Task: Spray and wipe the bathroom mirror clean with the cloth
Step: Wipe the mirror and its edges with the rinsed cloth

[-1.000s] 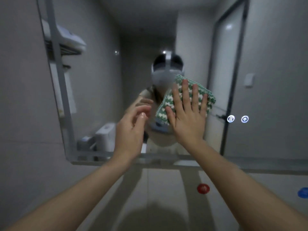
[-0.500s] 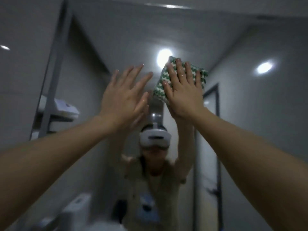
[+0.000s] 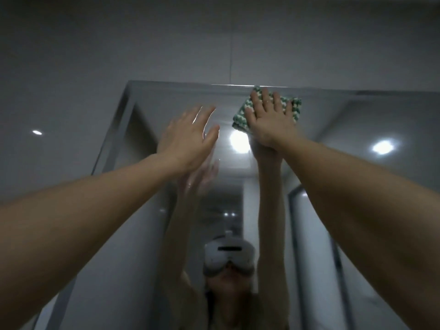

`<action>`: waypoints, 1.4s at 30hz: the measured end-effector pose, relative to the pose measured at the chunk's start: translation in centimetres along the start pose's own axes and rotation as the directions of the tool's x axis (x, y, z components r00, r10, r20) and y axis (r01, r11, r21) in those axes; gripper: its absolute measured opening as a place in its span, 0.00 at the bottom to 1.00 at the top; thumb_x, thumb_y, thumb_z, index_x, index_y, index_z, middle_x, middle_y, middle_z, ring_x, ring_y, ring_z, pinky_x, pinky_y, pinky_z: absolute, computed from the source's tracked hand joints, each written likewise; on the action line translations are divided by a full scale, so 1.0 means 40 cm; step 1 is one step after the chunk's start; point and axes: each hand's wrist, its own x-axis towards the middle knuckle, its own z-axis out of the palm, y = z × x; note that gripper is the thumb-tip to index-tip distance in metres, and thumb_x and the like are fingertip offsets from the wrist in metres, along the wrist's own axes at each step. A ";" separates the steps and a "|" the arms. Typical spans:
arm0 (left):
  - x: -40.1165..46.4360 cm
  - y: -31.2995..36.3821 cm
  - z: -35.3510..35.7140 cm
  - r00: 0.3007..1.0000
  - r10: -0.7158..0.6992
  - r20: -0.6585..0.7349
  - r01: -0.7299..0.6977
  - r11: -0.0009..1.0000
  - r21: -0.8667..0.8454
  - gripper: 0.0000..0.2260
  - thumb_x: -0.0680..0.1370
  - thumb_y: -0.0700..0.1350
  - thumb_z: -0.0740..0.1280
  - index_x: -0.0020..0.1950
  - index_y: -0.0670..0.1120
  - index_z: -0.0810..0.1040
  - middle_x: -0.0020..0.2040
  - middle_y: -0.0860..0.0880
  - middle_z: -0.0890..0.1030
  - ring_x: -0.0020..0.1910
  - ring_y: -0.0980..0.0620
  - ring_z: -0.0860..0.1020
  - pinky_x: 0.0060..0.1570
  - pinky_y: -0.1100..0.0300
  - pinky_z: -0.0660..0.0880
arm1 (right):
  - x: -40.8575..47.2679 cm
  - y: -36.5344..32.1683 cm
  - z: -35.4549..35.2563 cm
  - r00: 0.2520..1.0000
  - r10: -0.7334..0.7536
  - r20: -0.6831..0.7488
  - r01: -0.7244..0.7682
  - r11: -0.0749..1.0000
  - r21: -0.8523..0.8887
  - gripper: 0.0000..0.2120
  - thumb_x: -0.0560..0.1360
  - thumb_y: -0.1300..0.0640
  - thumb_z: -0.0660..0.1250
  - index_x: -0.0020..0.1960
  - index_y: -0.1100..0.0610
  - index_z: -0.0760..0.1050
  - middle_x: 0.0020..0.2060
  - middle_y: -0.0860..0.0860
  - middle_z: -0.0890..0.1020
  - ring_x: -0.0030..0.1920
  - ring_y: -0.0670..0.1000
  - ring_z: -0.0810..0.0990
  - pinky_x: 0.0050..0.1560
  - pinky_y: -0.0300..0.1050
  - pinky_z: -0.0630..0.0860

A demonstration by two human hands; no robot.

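Note:
The bathroom mirror fills the lower part of the head view, its top edge running across at about a quarter of the height. A green-and-white patterned cloth lies flat against the glass just below that top edge. My right hand presses on the cloth with straight, spread fingers. My left hand is raised to the left of it with fingers extended, near the glass and holding nothing. No spray bottle is in view.
Above the mirror is a plain grey tiled wall. The mirror's left edge slants down to the left. Reflected ceiling lights and a reflected door frame show in the glass.
Both hands and the cloth have climbed from the mirror's lower middle to its top edge, and the view has tilted upward with them. My left hand has gone from curled to extended.

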 end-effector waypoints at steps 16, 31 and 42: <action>-0.640 0.064 -0.018 0.959 -0.205 0.196 0.214 0.977 -0.025 0.27 0.79 0.58 0.45 0.77 0.51 0.56 0.77 0.48 0.56 0.75 0.49 0.55 0.73 0.47 0.51 | -0.791 -0.168 0.180 0.928 -0.370 -0.046 0.370 0.929 -0.006 0.27 0.80 0.45 0.50 0.77 0.53 0.58 0.76 0.54 0.59 0.76 0.57 0.56 0.73 0.59 0.51; -0.860 0.066 0.008 0.920 -0.182 0.348 0.192 0.981 0.004 0.27 0.79 0.63 0.39 0.77 0.57 0.45 0.78 0.52 0.47 0.76 0.55 0.44 0.73 0.47 0.45 | -0.950 -0.213 0.206 0.839 -0.544 -0.032 0.544 0.835 0.077 0.23 0.81 0.46 0.52 0.72 0.53 0.68 0.73 0.52 0.66 0.74 0.55 0.62 0.73 0.58 0.55; -0.348 -0.079 -0.003 0.976 -0.216 0.043 0.211 0.973 0.094 0.27 0.79 0.59 0.43 0.77 0.52 0.53 0.78 0.47 0.52 0.77 0.47 0.48 0.73 0.48 0.40 | -0.308 -0.303 0.110 0.952 -0.303 0.033 0.303 0.953 0.013 0.26 0.82 0.43 0.42 0.78 0.47 0.43 0.78 0.49 0.44 0.77 0.52 0.40 0.73 0.56 0.35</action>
